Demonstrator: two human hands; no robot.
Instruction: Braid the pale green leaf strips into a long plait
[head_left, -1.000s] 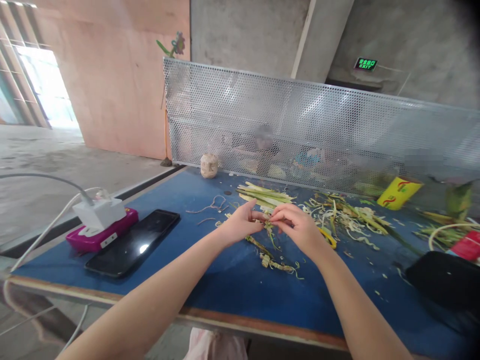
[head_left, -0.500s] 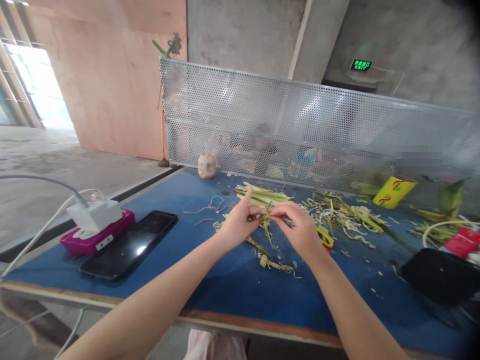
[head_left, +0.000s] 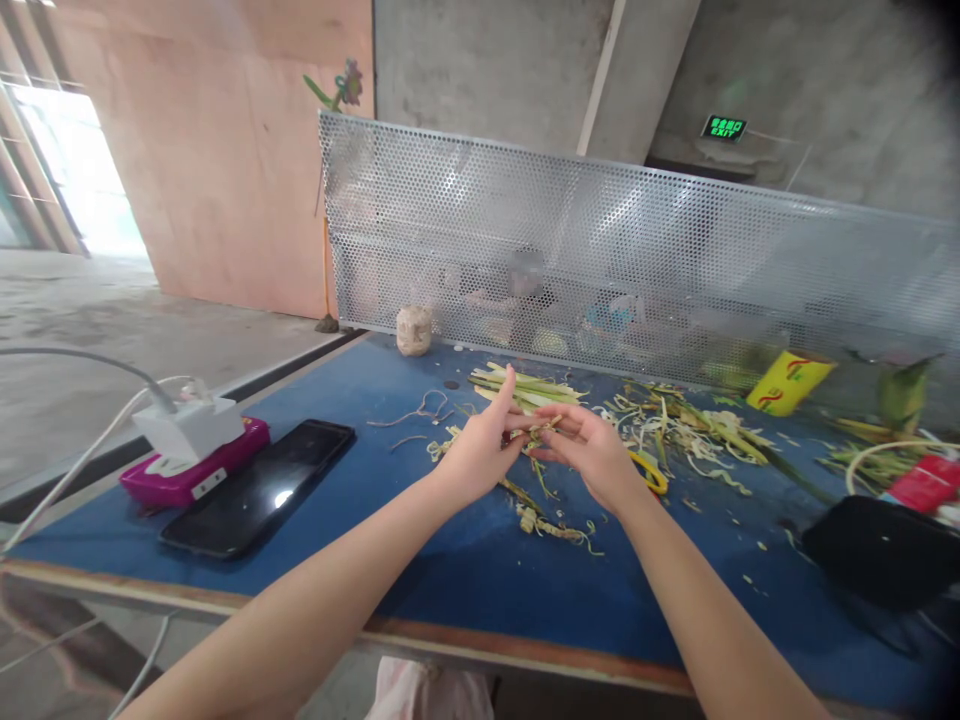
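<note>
Both bare hands, the left hand (head_left: 480,455) thumb-up and the right hand (head_left: 600,460), grip a thin green plant strip (head_left: 547,430) in their fingers above the blue table (head_left: 480,570), apparently twisting it (fiddly; the next move needs a firm pinch). What the yellow printed cylinder (head_left: 791,382) holds, I can't tell.

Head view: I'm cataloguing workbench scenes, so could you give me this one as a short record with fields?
Left hand: thumb raised, fingers at thin green plant piece; grip partly hidden
Right hand: fingertips on the same piece
Surface: blue table
Beyond hands: pale green strips
Right of hands: tangled plant scraps, yellow container
Left of hands: black phone, purple power strip
Back edge: perforated metal screen
</note>
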